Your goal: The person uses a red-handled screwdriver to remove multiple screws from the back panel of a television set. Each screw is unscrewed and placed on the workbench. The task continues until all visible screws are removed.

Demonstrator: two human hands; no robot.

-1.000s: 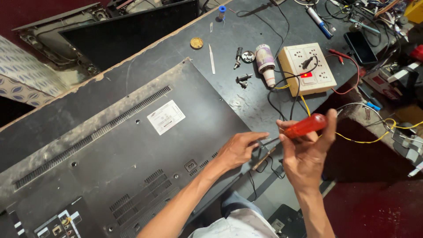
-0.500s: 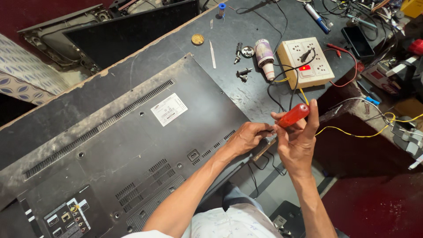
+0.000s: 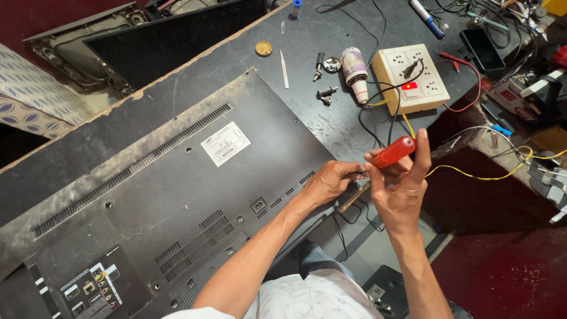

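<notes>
A dusty black television back panel point(image 3: 159, 195) is laid flat on the dark surface point(image 3: 236, 65). Its right corner is pinched by the left hand point(image 3: 331, 180). Just beside it, a red-handled screwdriver point(image 3: 394, 151) is clasped in the right hand point(image 3: 401, 189).

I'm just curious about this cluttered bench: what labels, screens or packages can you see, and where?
Sticker: white rectangle, tilted, on the dark television back panel.
Phone: dark blank screen, upper right of bench.
Tube: white and purple label, lying beside the cream socket board.
Flat screen: black, leaning behind the bench.
</notes>
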